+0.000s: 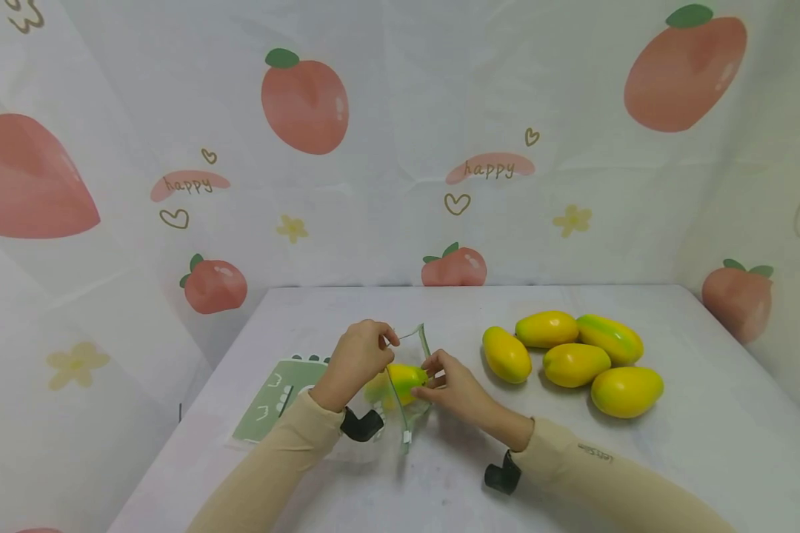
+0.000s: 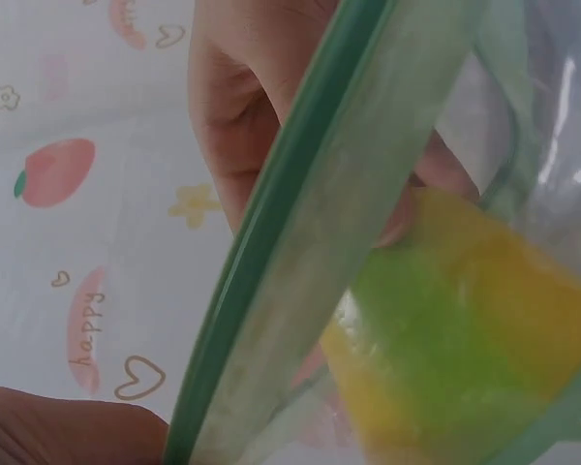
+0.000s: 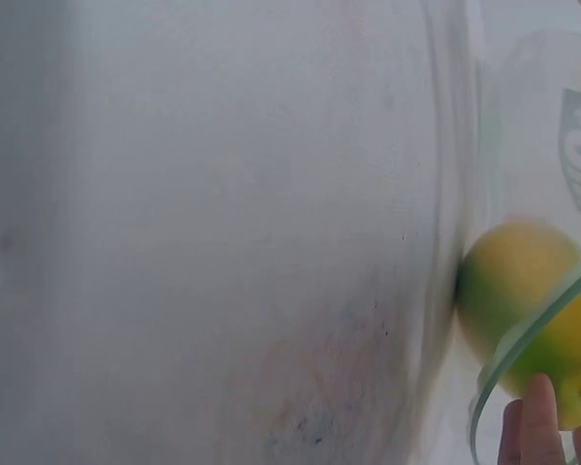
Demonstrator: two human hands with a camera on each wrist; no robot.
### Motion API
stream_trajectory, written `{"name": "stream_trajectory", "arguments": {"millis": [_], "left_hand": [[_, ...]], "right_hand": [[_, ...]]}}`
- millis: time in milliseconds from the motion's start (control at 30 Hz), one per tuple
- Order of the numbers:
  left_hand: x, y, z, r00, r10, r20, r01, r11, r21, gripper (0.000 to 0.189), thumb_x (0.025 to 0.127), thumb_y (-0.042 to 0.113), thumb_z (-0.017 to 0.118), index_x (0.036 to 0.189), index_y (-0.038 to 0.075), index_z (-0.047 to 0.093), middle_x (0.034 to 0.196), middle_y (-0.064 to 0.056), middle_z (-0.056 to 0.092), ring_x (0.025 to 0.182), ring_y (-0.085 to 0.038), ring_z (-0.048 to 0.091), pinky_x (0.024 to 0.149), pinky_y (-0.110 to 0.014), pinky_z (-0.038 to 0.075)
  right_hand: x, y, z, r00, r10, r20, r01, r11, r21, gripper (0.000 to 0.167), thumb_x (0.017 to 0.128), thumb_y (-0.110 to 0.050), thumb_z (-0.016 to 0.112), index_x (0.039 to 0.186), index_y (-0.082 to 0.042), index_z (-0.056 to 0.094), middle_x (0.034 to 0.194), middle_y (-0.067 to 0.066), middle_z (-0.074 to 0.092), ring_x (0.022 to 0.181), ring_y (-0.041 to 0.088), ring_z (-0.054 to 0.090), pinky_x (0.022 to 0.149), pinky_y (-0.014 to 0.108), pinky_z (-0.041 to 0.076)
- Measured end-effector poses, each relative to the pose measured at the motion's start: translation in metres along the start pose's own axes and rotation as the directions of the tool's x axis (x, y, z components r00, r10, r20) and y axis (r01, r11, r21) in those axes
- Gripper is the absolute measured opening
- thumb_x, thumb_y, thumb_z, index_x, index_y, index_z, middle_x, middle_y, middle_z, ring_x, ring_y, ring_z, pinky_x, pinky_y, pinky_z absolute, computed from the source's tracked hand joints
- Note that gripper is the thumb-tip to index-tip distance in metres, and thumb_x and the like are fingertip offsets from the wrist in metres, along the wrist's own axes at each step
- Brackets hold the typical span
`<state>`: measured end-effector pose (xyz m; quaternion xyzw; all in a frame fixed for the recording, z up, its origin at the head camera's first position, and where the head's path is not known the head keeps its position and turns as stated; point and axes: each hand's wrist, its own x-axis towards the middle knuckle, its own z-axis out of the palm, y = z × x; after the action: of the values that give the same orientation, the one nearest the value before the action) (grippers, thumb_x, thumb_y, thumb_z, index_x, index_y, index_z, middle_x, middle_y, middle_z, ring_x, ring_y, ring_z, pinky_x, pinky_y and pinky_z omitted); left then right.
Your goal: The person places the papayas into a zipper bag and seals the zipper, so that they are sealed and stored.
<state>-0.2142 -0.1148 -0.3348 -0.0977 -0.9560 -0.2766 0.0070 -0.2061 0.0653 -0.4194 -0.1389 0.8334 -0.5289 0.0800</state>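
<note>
A clear zip bag [image 1: 267, 414] with a green print and green-edged mouth lies on the table, its mouth raised and spread toward the right. My left hand [image 1: 363, 355] pinches the upper rim of that mouth between thumb and fingers. Inside the bag is a yellow-green mango [image 1: 400, 383], stem end toward the opening. My right hand [image 1: 455, 386] reaches into the mouth and holds the stem end with its fingertips. In the right wrist view, fingers [image 3: 539, 426] touch the mango [image 3: 523, 291] near its stem. The bag's green zip strip [image 2: 261, 242] crosses the left wrist view.
Several more yellow mangoes [image 1: 576, 364] lie grouped on the right side of the white table [image 1: 480, 481]. A white slider [image 1: 407, 437] sits at the near end of the bag's zip. A peach-printed cloth [image 1: 387, 96] hangs behind the table.
</note>
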Motion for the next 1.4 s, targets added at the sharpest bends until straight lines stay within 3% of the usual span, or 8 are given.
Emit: {"name": "stream_trajectory", "arguments": {"millis": [733,1167,1400], "left_hand": [[0.0037,-0.0006,0.002,1.0,0.021,-0.019,-0.021,1.0,0.001,0.015,0.08,0.0,0.064,0.089,0.01,0.073,0.071,-0.003,0.059,0.048,-0.011,0.057,0.047,-0.024,0.044],[0.0031,0.0004,-0.0002,1.0,0.016,-0.015,-0.016,1.0,0.006,0.016,0.081,0.0,0.064,0.091,0.01,0.073,0.071,-0.003,0.059,0.05,-0.011,0.056,0.048,-0.024,0.043],[0.0023,0.0,-0.0005,1.0,0.008,-0.014,-0.008,1.0,-0.003,0.016,0.081,0.0,0.064,0.091,0.01,0.073,0.069,-0.003,0.059,0.049,-0.012,0.056,0.047,-0.024,0.043]], "right_hand": [[0.0015,-0.0016,0.0026,0.998,-0.053,0.016,0.053,0.999,-0.011,0.034,0.083,-0.01,0.073,0.113,-0.003,0.059,0.11,0.01,0.062,0.091,0.021,0.065,0.082,0.035,0.055],[0.0056,0.0033,-0.0006,0.995,0.027,0.095,-0.019,0.996,-0.091,0.026,0.083,-0.014,0.075,0.106,-0.007,0.067,0.101,0.007,0.062,0.086,0.016,0.061,0.079,0.031,0.055],[0.005,0.0052,-0.0015,0.993,0.018,0.115,-0.006,0.994,-0.105,0.026,0.082,-0.014,0.075,0.105,-0.006,0.067,0.093,0.002,0.063,0.082,0.015,0.061,0.074,0.029,0.054]]}}
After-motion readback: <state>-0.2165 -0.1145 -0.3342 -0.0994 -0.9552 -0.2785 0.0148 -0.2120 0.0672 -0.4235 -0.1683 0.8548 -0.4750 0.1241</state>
